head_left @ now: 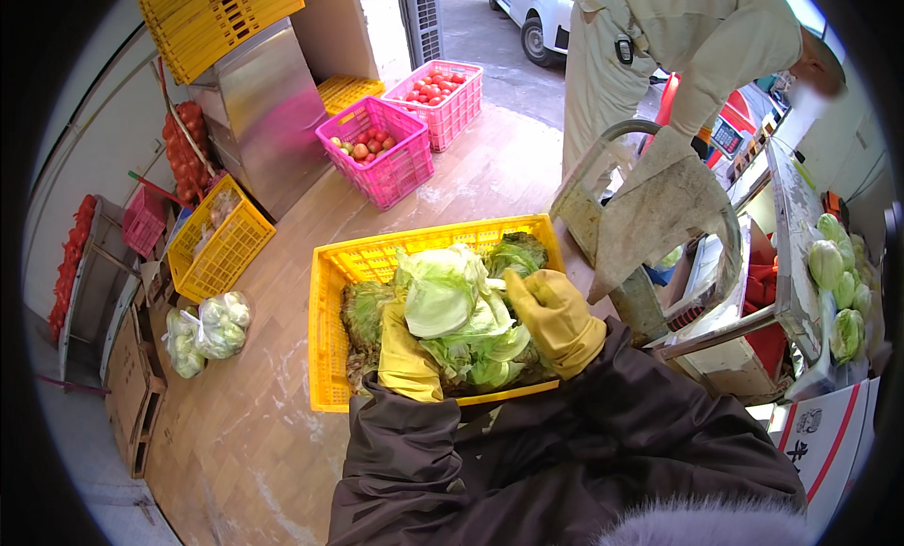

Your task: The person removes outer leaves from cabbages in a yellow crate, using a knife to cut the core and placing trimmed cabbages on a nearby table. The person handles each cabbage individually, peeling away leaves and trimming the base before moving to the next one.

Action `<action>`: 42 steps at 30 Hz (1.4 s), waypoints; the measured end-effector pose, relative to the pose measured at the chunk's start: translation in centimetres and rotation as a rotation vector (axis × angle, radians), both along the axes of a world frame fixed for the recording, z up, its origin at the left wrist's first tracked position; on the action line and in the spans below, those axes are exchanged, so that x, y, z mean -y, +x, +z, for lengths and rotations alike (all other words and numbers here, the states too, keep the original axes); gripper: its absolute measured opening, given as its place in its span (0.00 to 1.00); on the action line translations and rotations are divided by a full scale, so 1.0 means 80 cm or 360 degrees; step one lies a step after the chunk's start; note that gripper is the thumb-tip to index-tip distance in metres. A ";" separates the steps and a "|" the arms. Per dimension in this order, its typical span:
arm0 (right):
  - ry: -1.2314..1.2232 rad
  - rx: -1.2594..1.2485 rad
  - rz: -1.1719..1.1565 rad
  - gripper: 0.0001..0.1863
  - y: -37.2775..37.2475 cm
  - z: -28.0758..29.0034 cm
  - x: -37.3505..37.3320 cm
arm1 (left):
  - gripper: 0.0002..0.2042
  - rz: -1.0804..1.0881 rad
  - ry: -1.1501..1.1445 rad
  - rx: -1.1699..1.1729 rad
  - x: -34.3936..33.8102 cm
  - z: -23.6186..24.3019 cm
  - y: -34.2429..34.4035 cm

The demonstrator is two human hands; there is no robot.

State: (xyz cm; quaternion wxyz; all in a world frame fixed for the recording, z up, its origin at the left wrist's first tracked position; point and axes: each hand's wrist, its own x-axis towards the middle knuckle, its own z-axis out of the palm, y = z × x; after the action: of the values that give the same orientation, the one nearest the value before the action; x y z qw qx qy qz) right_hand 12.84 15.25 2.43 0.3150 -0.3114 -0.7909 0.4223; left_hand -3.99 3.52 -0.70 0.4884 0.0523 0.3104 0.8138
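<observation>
My left hand (407, 358), in a yellow rubber glove, is wrapped round the left and lower side of a pale green lettuce (441, 292). My right hand (557, 322), gloved the same way, is at the right side of that lettuce. Its fingers are bent inward and closed on the edge of an outer leaf; their tips are partly hidden. Both hands are over a yellow plastic crate (328, 358). Inside it, other lettuce heads lie around and under the held one, among them a darker lettuce (518, 254) at the far right and browned leaves at the left.
Beyond stand a magenta crate (381, 174) and a pink crate (461, 113) of tomatoes. Bagged vegetables (223, 325) lie on the floor at left, near a yellow basket (226, 249). A worn chair (669, 207) stands close right; behind it a person (659, 56) bends over.
</observation>
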 end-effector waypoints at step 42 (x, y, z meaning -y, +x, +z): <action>-0.0867 -0.0535 0.0521 0.16 -0.028 0.050 -0.023 | 0.22 -0.0097 -0.0204 -0.0798 0.018 -0.029 0.008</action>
State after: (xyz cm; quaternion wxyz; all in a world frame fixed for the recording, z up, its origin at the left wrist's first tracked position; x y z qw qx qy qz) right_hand 10.58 17.09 6.42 0.2743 -0.1792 -0.6259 0.7078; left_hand -3.36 2.10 -3.00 0.4227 0.2308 0.4709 0.7391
